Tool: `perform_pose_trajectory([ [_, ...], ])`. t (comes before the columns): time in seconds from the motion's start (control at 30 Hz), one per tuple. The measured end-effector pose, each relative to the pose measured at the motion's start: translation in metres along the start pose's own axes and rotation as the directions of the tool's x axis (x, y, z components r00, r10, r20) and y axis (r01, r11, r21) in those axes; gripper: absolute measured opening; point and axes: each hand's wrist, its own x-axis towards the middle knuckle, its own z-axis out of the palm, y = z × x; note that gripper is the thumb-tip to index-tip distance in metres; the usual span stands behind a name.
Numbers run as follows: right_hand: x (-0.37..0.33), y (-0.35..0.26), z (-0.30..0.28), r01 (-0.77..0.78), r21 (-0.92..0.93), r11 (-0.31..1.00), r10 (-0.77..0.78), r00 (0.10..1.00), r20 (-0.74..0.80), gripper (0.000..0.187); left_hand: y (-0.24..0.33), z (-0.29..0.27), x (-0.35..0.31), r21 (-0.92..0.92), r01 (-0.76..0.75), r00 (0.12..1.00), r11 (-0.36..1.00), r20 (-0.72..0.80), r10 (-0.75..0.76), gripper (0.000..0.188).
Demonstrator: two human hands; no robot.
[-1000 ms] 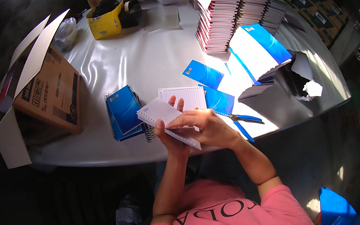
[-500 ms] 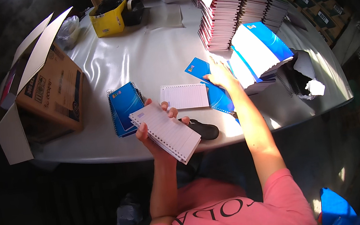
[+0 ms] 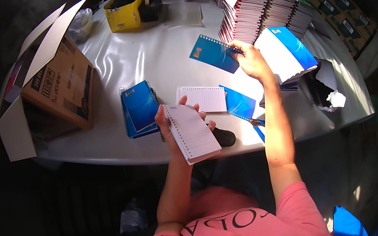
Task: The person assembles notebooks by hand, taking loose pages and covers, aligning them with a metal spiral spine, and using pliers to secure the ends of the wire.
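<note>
My left hand (image 3: 163,124) grips a block of lined sheets (image 3: 194,134) with punched holes along one edge, tilted above the table's near edge. In my right hand (image 3: 253,61) is a blue notebook cover (image 3: 211,54), raised over the table and pinched at its right end; it too has a row of holes. Between the hands, a second block of lined sheets (image 3: 201,97) lies flat. Beside it lies another blue cover (image 3: 239,102), partly hidden. Pliers (image 3: 258,122) rest by my right forearm, and a dark rounded object (image 3: 225,137) sits behind the held sheets.
Spiral notebooks with blue covers (image 3: 141,106) are piled at left, near an open cardboard box (image 3: 61,89). Tall notebook stacks (image 3: 244,10) stand at back right, behind a pile of blue-and-white covers (image 3: 287,50). Torn wrapping (image 3: 329,80) lies farther right. A yellow container (image 3: 125,14) is at the back.
My right hand has lifted a blue cover off the table and turned it. The sheets in my left hand have tilted more upright. The whole view has shifted slightly.
</note>
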Motion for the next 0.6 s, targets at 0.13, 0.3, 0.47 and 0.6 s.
perform_pose_trajectory([
  [0.13,-0.022,-0.063,-0.039,-0.083,0.423,0.902,-0.003,0.980,0.198,0.034,-0.001,-0.015,0.011,0.168,-0.061,0.954,0.984,-0.281,0.107,0.071],
  [0.3,-0.035,-0.053,-0.042,0.034,0.424,0.905,-0.054,0.998,0.036,0.032,-0.008,0.004,0.014,0.393,-0.123,0.962,0.911,-0.179,0.207,0.078],
  [0.47,-0.038,-0.023,-0.036,-0.061,0.496,0.866,0.042,0.998,0.050,0.031,-0.019,0.000,0.036,0.349,-0.235,0.925,0.907,-0.206,0.319,0.054],
  [0.6,-0.041,-0.018,-0.032,-0.075,0.512,0.856,0.054,0.997,0.057,0.032,-0.019,-0.011,0.035,0.309,-0.297,0.903,0.903,-0.217,0.371,0.036],
])
